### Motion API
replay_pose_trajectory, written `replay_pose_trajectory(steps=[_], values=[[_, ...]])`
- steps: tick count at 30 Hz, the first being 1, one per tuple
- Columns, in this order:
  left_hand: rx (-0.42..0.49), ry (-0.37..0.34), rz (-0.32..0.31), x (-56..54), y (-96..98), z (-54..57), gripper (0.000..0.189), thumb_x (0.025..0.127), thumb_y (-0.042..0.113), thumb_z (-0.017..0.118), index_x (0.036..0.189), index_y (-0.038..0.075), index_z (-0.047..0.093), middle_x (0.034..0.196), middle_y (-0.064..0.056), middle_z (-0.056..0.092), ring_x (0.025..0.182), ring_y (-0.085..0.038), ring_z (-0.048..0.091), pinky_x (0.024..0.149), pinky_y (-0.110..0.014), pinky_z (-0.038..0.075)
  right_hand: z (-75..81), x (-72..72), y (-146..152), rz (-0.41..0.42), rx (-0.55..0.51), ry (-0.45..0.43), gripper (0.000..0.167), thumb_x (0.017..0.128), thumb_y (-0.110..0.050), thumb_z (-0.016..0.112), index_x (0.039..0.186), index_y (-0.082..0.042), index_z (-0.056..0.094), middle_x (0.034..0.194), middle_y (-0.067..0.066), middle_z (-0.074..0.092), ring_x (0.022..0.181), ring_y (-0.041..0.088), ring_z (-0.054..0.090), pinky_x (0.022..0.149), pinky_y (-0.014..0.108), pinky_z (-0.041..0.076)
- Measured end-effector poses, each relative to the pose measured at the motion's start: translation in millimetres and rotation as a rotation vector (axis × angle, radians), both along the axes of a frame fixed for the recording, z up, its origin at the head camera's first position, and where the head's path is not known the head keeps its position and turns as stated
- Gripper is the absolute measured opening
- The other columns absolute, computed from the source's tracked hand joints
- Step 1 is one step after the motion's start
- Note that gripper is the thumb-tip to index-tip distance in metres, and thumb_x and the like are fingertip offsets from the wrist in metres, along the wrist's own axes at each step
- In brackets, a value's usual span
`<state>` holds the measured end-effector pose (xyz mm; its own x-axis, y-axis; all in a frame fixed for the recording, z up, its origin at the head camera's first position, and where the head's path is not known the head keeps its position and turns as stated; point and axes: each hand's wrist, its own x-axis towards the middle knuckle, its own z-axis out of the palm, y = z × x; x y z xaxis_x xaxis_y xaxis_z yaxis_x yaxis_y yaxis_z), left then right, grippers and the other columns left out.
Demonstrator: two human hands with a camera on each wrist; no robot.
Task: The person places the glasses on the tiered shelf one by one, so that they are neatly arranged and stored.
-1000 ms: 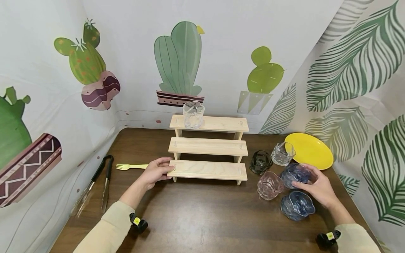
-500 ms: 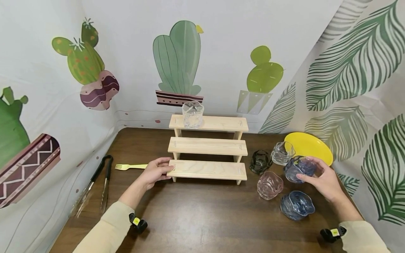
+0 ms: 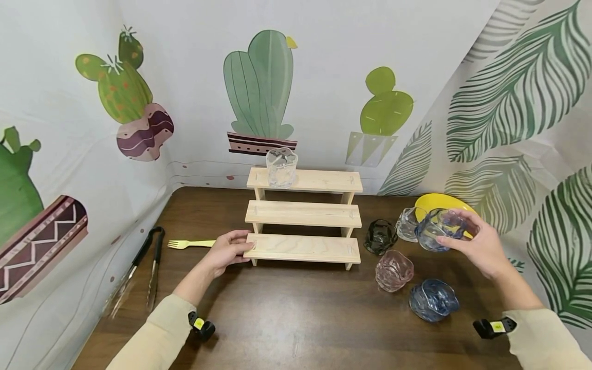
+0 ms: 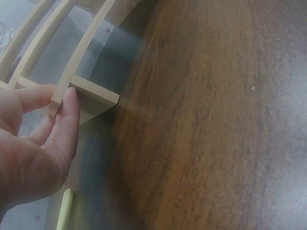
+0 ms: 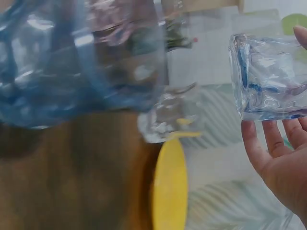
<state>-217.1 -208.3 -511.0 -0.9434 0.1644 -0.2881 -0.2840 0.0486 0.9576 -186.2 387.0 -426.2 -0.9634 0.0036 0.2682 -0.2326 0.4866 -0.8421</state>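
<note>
The head camera looks from high over the near side of the table (image 3: 296, 318), forward and down, far enough back to catch both sleeves (image 3: 150, 336) and the patterned cloth (image 3: 328, 77) behind. At the left cuff, the left wrist camera (image 3: 202, 327) sits close to the left hand (image 4: 36, 153), its picture rolled so the wooden rack (image 3: 302, 247) climbs aslant. The right wrist camera (image 3: 495, 327) also sees things sideways, so near one blue glass (image 5: 48, 67) that it looms blurred; the right hand (image 5: 283, 165) is at the edge. Head and left wrist share the rack's left end and the fork (image 4: 64, 211); head and right wrist share the held glass (image 5: 271, 76) and yellow plate (image 5: 170, 187).
</note>
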Motion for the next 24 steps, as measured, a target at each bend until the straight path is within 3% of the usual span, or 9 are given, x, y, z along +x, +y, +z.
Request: replay_pose_trajectory(steps=[8, 16, 24], values=[[0.005, 0.005, -0.001, -0.3, -0.2, 0.0, 0.061, 0.099, 0.007, 0.070, 0.151, -0.007, 0.042, 0.129, -0.024, 0.058, 0.093, -0.021, 0.069, 0.079, -0.036, 0.062, 29.2, -15.3, -17.8, 0.005, 0.053, 0.024, 0.064, 0.083, 0.002, 0.086, 0.139, -0.004, 0.055, 0.123, -0.014, 0.061, 0.111, 0.002, 0.055, 0.082, 0.008, 0.047], [-0.001, 0.004, -0.001, 0.1, 0.0, 0.6, 0.062, 0.099, 0.009, 0.071, 0.151, -0.008, 0.042, 0.130, -0.024, 0.058, 0.093, -0.020, 0.069, 0.079, -0.035, 0.062, 53.0, -36.2, -41.2, 0.013, 0.092, 0.006, 0.069, 0.083, -0.007, 0.088, 0.143, -0.009, 0.055, 0.128, -0.010, 0.057, 0.112, 0.005, 0.053, 0.082, 0.009, 0.045], [-0.001, 0.007, -0.002, 0.2, -0.4, 1.0, 0.063, 0.099, 0.008, 0.071, 0.152, -0.007, 0.042, 0.130, -0.025, 0.059, 0.093, -0.020, 0.069, 0.079, -0.035, 0.062, 67.6, -61.1, -78.3, 0.069, 0.028, -0.012, 0.070, 0.083, -0.008, 0.088, 0.145, -0.009, 0.055, 0.135, -0.004, 0.056, 0.119, 0.011, 0.051, 0.091, 0.015, 0.044]])
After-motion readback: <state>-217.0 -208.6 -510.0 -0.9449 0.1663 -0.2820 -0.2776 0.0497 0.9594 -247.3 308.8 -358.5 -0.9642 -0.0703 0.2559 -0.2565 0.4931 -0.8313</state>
